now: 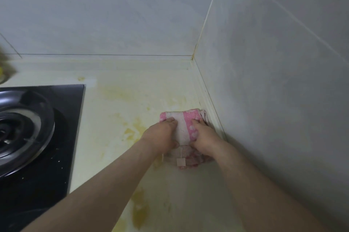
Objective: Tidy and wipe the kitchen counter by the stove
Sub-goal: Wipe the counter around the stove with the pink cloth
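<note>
Honestly, this looks like the middle of the job, not the end. Both hands are on a bunched pink-and-white towel on the pale counter, over on the right side, right up against the trim at the foot of the tiled wall. The left hand has its fingers curled over the towel's left edge with the thumb tucked in at the near side. The right hand grips the right edge the same way, so both are clamped on it and pressing down. A small tag hangs off the near end.

As for what's left: the yellow greasy stains are smeared just left of the towel, there are more toward the far corner, and a big streak sits nearer the camera. The black gas hob on the left has crumbs on its glass. There's something blurry at the far left edge; I can't tell what it is. I'd guess there's plenty of wiping to go.
</note>
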The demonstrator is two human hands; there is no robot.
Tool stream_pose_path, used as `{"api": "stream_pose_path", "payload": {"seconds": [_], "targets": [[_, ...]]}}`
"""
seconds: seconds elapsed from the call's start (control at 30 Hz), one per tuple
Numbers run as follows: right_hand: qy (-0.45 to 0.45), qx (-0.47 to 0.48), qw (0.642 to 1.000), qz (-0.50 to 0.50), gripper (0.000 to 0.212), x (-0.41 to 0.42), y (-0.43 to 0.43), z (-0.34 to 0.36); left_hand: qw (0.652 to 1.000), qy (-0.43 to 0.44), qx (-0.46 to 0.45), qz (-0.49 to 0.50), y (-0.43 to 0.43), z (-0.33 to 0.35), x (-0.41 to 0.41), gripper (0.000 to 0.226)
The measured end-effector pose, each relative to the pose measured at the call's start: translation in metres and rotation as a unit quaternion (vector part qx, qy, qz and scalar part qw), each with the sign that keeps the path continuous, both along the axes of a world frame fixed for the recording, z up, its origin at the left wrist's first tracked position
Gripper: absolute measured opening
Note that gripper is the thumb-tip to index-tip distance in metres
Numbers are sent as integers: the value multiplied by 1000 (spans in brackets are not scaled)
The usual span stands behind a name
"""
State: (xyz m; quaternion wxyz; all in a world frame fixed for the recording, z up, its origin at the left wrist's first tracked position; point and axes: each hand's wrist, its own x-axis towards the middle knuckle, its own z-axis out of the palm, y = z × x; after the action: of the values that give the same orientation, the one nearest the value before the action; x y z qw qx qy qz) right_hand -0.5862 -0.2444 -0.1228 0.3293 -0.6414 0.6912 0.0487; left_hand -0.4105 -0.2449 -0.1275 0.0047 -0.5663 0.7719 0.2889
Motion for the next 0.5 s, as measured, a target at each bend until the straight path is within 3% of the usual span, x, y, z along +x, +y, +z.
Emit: {"api": "stream_pose_path", "payload": {"seconds": [0.5], "targets": [[5,-19,1000,14,87,15,-73,0,1000,9,-25,2,-70,-4,18,83]]}}
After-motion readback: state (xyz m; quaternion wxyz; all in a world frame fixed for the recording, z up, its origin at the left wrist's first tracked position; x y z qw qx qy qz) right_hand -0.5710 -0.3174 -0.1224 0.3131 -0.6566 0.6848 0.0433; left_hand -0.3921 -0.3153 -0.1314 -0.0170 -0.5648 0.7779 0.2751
